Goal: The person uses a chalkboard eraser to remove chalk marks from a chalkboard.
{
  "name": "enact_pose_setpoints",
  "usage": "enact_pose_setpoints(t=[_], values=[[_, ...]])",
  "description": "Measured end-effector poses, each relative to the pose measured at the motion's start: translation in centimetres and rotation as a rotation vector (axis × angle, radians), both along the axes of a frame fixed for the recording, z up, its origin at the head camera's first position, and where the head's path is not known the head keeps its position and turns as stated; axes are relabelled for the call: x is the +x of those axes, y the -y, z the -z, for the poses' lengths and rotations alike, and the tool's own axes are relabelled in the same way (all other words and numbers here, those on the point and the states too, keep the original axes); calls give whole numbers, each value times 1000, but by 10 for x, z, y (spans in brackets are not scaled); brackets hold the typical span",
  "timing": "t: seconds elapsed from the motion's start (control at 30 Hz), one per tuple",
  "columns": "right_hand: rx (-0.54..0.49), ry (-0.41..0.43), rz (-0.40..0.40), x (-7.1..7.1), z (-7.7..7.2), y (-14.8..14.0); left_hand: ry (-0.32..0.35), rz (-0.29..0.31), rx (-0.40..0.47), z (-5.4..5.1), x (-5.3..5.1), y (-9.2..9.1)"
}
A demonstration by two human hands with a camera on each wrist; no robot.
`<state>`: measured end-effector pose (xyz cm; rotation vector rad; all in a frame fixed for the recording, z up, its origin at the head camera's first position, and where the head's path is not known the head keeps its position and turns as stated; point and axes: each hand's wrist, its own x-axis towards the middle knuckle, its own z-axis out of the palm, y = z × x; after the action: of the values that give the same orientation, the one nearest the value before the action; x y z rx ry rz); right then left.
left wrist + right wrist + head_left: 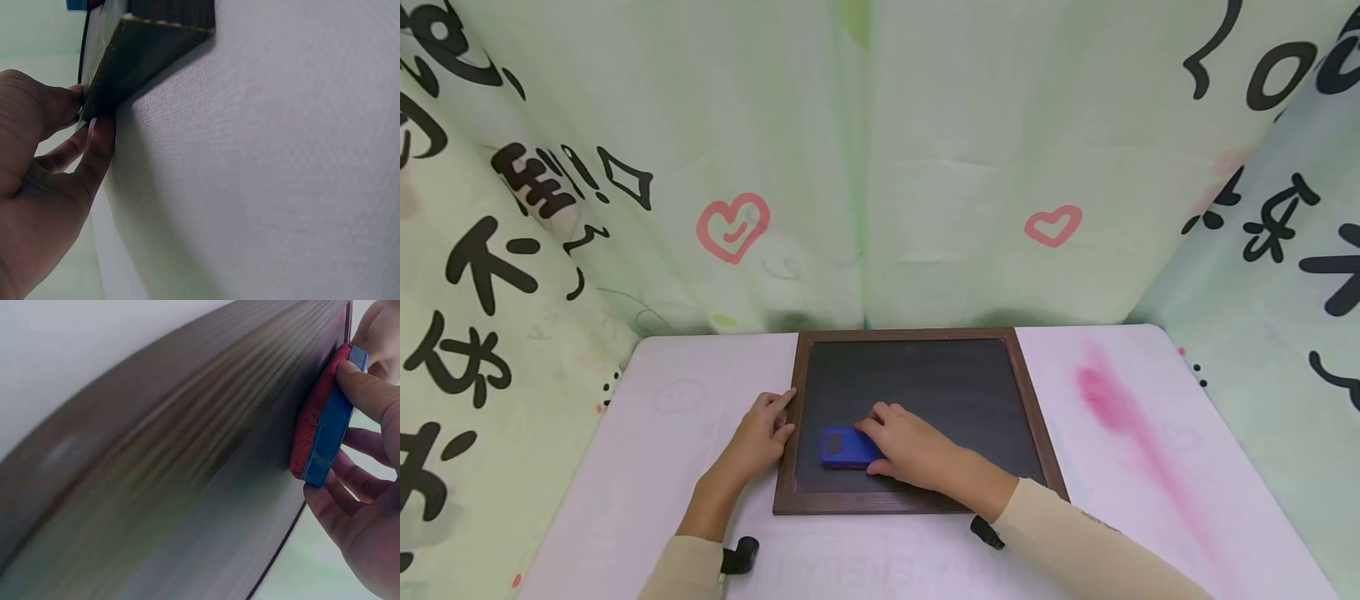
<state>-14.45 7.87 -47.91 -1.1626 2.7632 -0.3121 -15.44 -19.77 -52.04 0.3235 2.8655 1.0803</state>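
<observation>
A blackboard (pixel 917 400) in a brown wooden frame lies flat on the table. At its left edge, my left hand (pixel 760 437) holds the frame; in the left wrist view, the fingertips (pixel 74 97) meet the frame's side (pixel 150 53) and upper edge. Over the board's lower middle, my right hand (pixel 917 450) grips a blue blackboard eraser (pixel 842 447). The right wrist view shows the eraser's red soft pad (pixel 315 419) facing the board, with thumb (pixel 362 387) and fingers around its blue body. My right palm hides the eraser's right end in the head view.
Beneath the board is a white-covered table (pixel 685 392) with a pink stain (pixel 1112 400) on its right side. Pale green curtains (pixel 925 167) with black lettering and red hearts hang behind and at both sides. Black wrist cameras (pixel 741 556) sit at each cuff.
</observation>
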Motion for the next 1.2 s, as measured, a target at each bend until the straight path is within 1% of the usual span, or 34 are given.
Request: enact_pose_setpoints(t=[0.2,0.37,0.5,0.63,0.83,1.0,1.2], values=[[-34,40,73,-3,2,-38,12,-3,-2,0,0,0],[-53,35,121,-5,3,-72,22,-1,-6,-1,0,1],[-63,24,139,-5,2,-97,23,0,-9,-2,0,2],[-60,17,154,-2,0,-123,24,2,-3,-1,0,2],[-58,28,178,2,-6,-158,20,2,-4,0,2,1],[-75,32,201,4,-6,-177,24,-7,-10,1,2,1],[-95,46,203,3,-3,-181,25,-6,-3,0,2,1]])
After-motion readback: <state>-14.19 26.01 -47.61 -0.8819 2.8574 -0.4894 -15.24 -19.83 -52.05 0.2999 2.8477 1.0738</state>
